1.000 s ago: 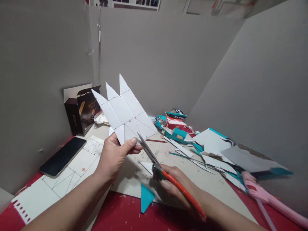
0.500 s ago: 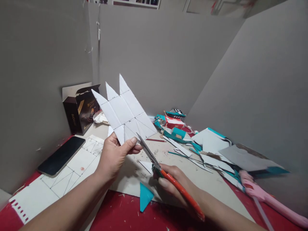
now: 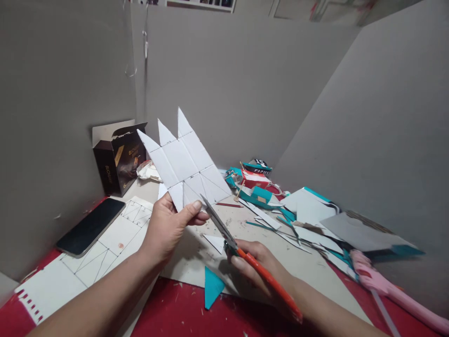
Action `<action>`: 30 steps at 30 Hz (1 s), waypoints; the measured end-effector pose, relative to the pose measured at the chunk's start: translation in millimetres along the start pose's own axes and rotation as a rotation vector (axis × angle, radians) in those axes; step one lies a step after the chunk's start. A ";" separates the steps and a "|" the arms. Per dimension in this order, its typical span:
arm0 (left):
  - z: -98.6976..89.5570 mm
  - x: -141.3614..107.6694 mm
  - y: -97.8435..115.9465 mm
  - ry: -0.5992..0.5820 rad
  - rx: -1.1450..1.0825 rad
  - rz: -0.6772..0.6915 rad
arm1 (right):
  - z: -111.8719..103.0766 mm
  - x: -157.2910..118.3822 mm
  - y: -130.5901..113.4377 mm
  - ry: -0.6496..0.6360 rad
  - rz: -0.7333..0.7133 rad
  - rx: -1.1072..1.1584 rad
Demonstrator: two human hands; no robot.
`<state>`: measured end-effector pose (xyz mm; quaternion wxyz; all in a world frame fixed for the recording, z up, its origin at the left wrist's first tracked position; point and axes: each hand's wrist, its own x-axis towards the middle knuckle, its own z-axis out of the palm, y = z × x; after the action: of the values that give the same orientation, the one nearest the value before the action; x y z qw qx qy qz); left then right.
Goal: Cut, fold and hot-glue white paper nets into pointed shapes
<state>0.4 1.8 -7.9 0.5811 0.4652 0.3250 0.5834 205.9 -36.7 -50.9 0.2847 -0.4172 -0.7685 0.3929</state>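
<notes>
My left hand point(image 3: 175, 217) pinches the lower edge of a white cardboard piece point(image 3: 185, 157), thumb in front and fingers behind. Three pointed tips stand along the piece's upper edge, and pencil lines and creases cross it. My right hand point(image 3: 250, 264) is closed round orange-handled scissors point(image 3: 261, 271). Their blades point up and left, with the tips at the lower part of the cardboard beside my left thumb. Whether the blades grip the cardboard cannot be made out. Below lie a white triangular scrap point(image 3: 214, 242) and a teal scrap point(image 3: 213, 288).
At left, a black phone point(image 3: 91, 227) lies on a paper with drawn lines point(image 3: 66, 285), before a dark open box point(image 3: 121, 164). Cardboard offcuts point(image 3: 315, 234) and a pink glue gun point(image 3: 382, 281) are at right. A pencil point(image 3: 229, 205) lies behind the scissors.
The cardboard piece, scissors and both hands appear slightly further right, as does the background. My hold on the cardboard and scissors looks the same.
</notes>
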 end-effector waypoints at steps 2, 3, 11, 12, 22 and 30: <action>-0.3 0.1 -0.1 -0.003 -0.002 0.003 | 0.5 0.3 0.5 0.008 -0.003 -0.004; -0.4 0.3 -0.3 -0.005 -0.002 0.004 | 0.8 0.4 1.0 0.015 -0.007 -0.007; -0.5 0.2 -0.2 -0.002 -0.003 -0.004 | 2.6 0.7 3.8 0.033 -0.035 0.000; -0.3 0.1 0.0 -0.002 -0.005 -0.004 | 2.8 0.7 3.8 0.029 -0.035 0.006; 0.2 -0.4 0.4 0.002 -0.005 -0.007 | 7.4 1.7 6.8 0.050 -0.058 0.026; -2.5 0.1 1.9 -0.026 0.006 0.002 | 4.0 3.1 1.8 0.064 -0.015 -0.027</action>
<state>-2.6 2.0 -7.1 0.5831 0.4749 0.3188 0.5769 202.1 -34.9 -54.2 0.3066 -0.4277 -0.7671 0.3669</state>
